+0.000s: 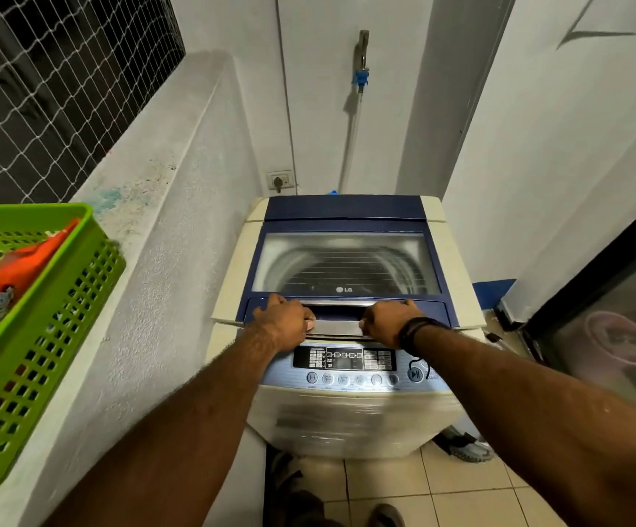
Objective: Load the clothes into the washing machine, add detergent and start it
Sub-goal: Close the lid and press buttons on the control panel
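Left arm: bare forearm, reaching forward from lower left, nearly straight. Left hand: palm down, knuckles up, fingers curled under and out of sight, thumb tip showing at the inner side. Right arm: bare forearm, reaching forward from lower right. Right hand: palm down, fingers curled under, mirror of the left. Right wrist: dark bands wrapped round it. Hands level, near each other, apart.

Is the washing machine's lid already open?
No, the lid lies flat and closed, with both hands on its front handle.
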